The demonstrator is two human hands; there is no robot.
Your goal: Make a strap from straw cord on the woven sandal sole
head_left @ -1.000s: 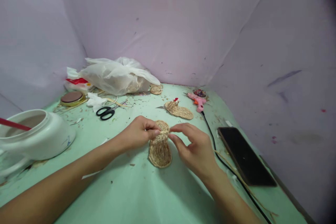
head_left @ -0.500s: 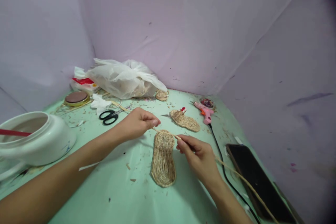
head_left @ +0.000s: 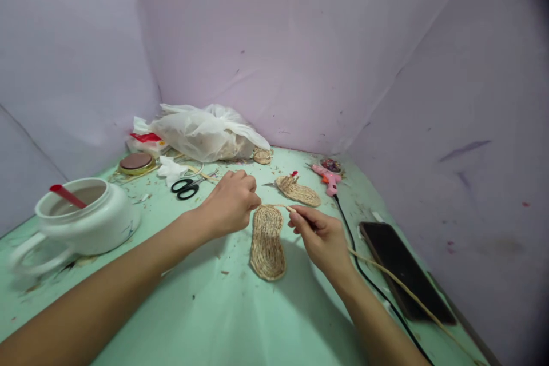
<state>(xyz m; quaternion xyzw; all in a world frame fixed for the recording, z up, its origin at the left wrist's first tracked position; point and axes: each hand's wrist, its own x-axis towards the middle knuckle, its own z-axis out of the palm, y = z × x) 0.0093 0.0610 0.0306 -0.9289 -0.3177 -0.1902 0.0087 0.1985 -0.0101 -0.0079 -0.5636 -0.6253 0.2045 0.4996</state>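
A coiled straw sole [head_left: 268, 245], shaped like a small slipper, lies on the green table in front of me. My left hand [head_left: 235, 201] is closed in a pinch at the sole's far left end, on the straw cord; its fingertips are partly hidden. My right hand [head_left: 319, 234] pinches the same straw cord [head_left: 403, 286] just right of the sole's far end. A short stretch of cord spans the gap between the hands along the far edge. The rest trails under my right wrist toward the lower right.
Beyond lie a second straw slipper [head_left: 300, 191] and a pink glue gun [head_left: 329, 179] with a black cable. A phone [head_left: 403, 269] is on the right. To the left stand a white pot [head_left: 96, 229], black-handled scissors [head_left: 186, 189] and a round tin [head_left: 137, 161]; a plastic bag [head_left: 206, 131] sits behind.
My left hand has turned knuckles-up and closed in on the sole's far end. The cord between my hands now lies along the edge. The whole view has shifted slightly.
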